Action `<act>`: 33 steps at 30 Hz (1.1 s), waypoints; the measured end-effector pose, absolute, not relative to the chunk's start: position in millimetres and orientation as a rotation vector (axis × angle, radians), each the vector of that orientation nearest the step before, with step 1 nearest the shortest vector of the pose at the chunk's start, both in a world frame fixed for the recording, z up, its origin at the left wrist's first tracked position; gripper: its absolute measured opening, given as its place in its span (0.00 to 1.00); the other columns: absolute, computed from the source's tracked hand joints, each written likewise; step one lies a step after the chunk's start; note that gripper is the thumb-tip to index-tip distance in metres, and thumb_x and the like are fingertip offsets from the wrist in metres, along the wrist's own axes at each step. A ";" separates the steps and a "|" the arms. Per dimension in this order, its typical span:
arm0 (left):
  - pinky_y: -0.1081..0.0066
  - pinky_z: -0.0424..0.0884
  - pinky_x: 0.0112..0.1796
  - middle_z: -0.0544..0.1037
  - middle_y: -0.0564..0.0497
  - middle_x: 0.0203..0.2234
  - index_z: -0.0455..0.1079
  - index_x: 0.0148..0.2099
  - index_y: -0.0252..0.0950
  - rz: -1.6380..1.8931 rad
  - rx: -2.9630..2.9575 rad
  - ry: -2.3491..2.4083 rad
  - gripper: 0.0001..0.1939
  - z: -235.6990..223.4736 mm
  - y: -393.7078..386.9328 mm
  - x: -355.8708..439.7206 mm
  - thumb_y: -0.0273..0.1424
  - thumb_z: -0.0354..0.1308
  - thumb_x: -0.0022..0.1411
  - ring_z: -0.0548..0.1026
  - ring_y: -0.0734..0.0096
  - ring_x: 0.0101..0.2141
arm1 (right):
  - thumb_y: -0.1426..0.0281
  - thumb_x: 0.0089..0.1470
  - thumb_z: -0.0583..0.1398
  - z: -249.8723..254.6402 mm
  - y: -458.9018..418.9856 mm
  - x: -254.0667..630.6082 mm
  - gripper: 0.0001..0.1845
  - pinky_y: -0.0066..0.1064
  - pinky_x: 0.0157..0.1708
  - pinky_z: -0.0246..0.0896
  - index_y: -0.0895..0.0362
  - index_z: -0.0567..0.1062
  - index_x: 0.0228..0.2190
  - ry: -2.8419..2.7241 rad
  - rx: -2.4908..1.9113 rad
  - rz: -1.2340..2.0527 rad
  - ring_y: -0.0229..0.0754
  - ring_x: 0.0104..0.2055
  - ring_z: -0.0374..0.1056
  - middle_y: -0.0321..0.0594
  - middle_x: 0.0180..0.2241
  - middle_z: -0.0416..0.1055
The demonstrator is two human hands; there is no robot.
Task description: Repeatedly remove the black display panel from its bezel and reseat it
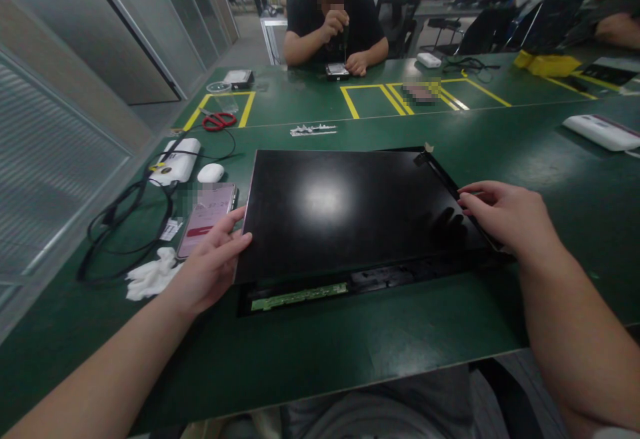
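A glossy black display panel lies flat on the green table, resting on a dark back frame. A narrow green circuit strip shows along its near edge. My left hand grips the panel's left edge near the front corner, fingers on top and closed on it. My right hand holds the right edge, fingertips curled onto the panel beside the loose black bezel strip.
A phone, white mouse, white power pack, black cable loops and a crumpled white cloth lie to the left. Red scissors sit further back. A person sits across at work on a small device.
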State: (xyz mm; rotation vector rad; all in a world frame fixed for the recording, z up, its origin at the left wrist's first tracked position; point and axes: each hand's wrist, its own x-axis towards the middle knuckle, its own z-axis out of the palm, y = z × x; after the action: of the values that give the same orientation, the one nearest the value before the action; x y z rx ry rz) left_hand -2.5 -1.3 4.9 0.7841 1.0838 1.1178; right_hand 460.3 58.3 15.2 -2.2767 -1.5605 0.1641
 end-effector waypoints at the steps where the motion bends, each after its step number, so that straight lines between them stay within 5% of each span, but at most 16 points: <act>1: 0.69 0.86 0.38 0.91 0.46 0.44 0.74 0.65 0.40 1.116 0.782 1.088 0.41 5.5 -1.4 -2.2 0.33 0.84 0.52 0.90 0.53 0.43 | 0.55 0.51 0.60 14.5 58.7 461.3 0.20 0.46 0.46 0.69 0.49 0.87 0.40 -1.564 -2.269 0.164 0.57 0.44 0.80 0.42 0.34 0.84; 8: 0.68 0.87 0.39 0.91 0.45 0.44 0.75 0.62 0.40 1.139 0.741 1.113 0.43 6.4 -0.8 -0.1 0.31 0.87 0.44 0.90 0.51 0.43 | 0.56 0.50 0.61 10.9 63.6 473.9 0.18 0.47 0.48 0.71 0.48 0.87 0.37 -1.538 -2.184 0.150 0.56 0.43 0.80 0.42 0.35 0.84; 19: 0.75 0.84 0.31 0.91 0.51 0.41 0.82 0.54 0.41 1.144 0.721 1.092 0.30 5.8 -0.6 0.4 0.31 0.85 0.49 0.90 0.57 0.38 | 0.56 0.58 0.58 -1.4 80.7 487.6 0.31 0.52 0.52 0.74 0.55 0.84 0.56 -1.785 -2.370 0.281 0.59 0.48 0.79 0.53 0.52 0.82; 33: 0.70 0.86 0.34 0.91 0.48 0.41 0.79 0.62 0.42 1.096 0.790 1.093 0.33 0.4 1.1 -4.1 0.30 0.80 0.54 0.90 0.55 0.38 | 0.57 0.62 0.60 -26.7 89.6 506.3 0.27 0.55 0.67 0.67 0.59 0.85 0.53 -2.055 -2.191 0.190 0.63 0.64 0.74 0.58 0.60 0.79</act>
State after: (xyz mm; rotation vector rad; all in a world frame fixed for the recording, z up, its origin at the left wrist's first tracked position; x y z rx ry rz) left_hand -4.1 1.1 0.4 0.7899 1.0927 1.0958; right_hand 506.3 89.6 -26.7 -2.1908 -2.0554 0.1896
